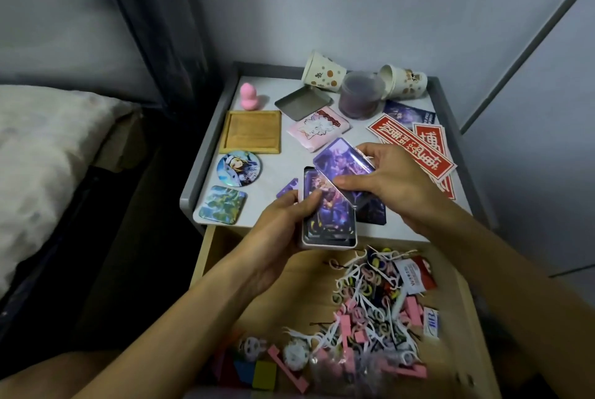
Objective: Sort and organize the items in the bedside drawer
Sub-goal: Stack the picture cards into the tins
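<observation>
My left hand (283, 224) grips a small white tin (328, 242) with a stack of purple picture cards in it, held over the front edge of the bedside table top (289, 92). My right hand (386, 179) pinches one glossy purple card (341, 160) tilted above the tin. Another dark card (373, 210) lies on the table under my right hand. Below, the open wooden drawer (209, 257) holds several white floss picks (357, 270), pink clips (412, 311), small packets and coloured blocks (264, 374).
On the table top lie a wooden tray (251, 136), a pink sponge (249, 96), a tin lid (302, 104), two badges (239, 168), a pink packet (317, 128), red stickers (415, 144), a purple jar (360, 96) and two tipped paper cups (322, 73). A bed (48, 147) stands left.
</observation>
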